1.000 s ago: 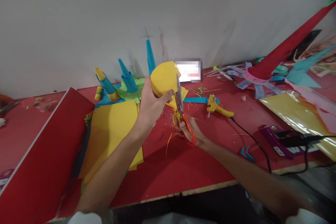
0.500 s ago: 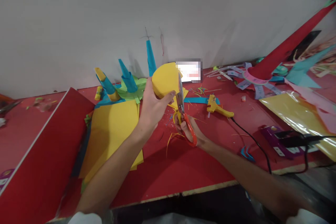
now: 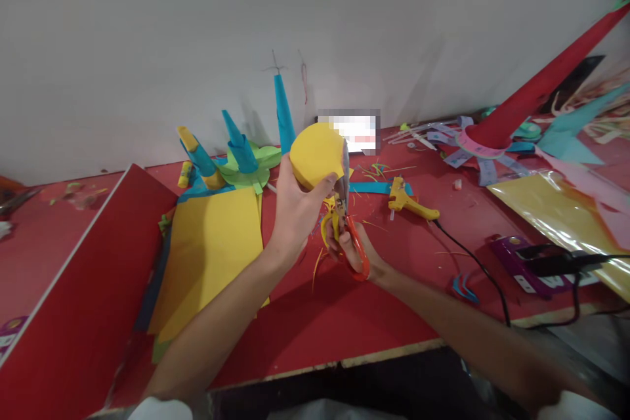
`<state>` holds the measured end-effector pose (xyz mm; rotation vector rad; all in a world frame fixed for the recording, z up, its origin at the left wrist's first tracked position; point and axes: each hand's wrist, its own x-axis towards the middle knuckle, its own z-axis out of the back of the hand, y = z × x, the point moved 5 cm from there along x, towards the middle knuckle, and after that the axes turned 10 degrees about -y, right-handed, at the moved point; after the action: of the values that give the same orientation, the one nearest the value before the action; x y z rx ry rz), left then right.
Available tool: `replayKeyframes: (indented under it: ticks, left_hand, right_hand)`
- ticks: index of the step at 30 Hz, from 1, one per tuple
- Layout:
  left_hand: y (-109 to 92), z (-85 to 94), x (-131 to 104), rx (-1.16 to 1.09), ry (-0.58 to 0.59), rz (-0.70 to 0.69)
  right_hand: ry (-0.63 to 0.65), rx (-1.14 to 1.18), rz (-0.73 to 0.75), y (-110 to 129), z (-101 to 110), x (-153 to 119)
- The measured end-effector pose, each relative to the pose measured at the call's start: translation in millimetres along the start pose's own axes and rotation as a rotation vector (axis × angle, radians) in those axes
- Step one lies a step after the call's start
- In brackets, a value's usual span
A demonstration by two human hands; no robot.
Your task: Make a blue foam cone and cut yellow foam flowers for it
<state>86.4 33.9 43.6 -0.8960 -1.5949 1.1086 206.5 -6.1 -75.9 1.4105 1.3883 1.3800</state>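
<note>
My left hand (image 3: 298, 210) is closed on a rounded piece of yellow paper (image 3: 315, 155), thumb in front, held above the middle of the table. In my right hand (image 3: 355, 246) is a pair of scissors (image 3: 358, 246) with one orange and one yellow handle. Its blades point up and lie along the right edge of the yellow paper. Several thin paper offcuts (image 3: 317, 269) are scattered on the table below my hands. My fingers hide part of the paper's lower edge.
Yellow sheets (image 3: 216, 243) lie left, beside a red board (image 3: 83, 289). Blue paper cones (image 3: 284, 115) stand at the back. A yellow glue gun (image 3: 411, 202) with a cord rests right, near a purple power strip (image 3: 524, 269). A red cone (image 3: 536, 88) leans farther right.
The yellow paper and my left hand have shifted slightly right and down, and the paper has turned a little. The scissors stay at its right edge, their blades tilted slightly more to the right.
</note>
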Motion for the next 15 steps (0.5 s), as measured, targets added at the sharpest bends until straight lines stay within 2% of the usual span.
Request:
replayKeyframes:
  ticks: [4,8,12,15]
  left_hand:
    - [-0.8,-1.2,-3.4,0.007,-0.035,0.014]
    - [-2.5,-0.3,3.9,-0.027,0.008,0.004]
    - [-11.3,12.5,24.4,-0.086,0.072,0.008]
    - [-20.9,26.0,39.9,-0.023,0.144,0.014]
  right_hand:
    - [-0.005,0.016,-0.002,0.2,-0.6,-0.2]
    - [-0.005,0.021,-0.009,-1.0,1.3,1.6]
    - [0.029,-0.015,0.001,-1.0,4.6,2.4]
    - [0.063,-0.054,-0.002,0.8,6.4,1.3]
